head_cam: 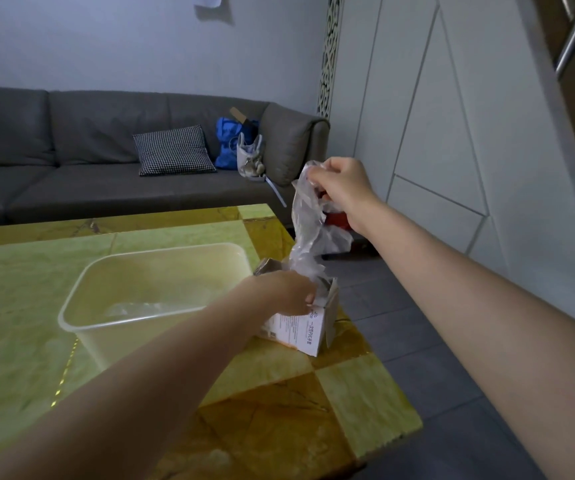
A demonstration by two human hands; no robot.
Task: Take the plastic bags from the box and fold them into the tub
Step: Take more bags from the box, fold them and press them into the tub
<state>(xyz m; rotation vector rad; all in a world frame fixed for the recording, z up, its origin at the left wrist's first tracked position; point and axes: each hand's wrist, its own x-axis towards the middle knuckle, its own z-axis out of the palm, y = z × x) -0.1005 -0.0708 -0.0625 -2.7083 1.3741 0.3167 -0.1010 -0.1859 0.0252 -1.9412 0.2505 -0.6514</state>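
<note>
A small white cardboard box (301, 329) with printed text stands at the right edge of the table, its top torn open. My left hand (286, 292) grips the box's top and holds it down. My right hand (339, 187) is raised above the box and pinches the top of a clear plastic bag (305, 233), which hangs stretched from my fingers down into the box opening. To the left of the box sits a translucent plastic tub (71, 308). Some clear plastic (133, 308) lies on the tub's bottom.
The table (348, 403) has a glossy yellow and green stone top, and its right edge drops to a grey tiled floor. Behind it stands a grey sofa (71, 168) with a checked cushion (173, 150) and bags (237, 143). A red object (336, 220) shows behind the bag.
</note>
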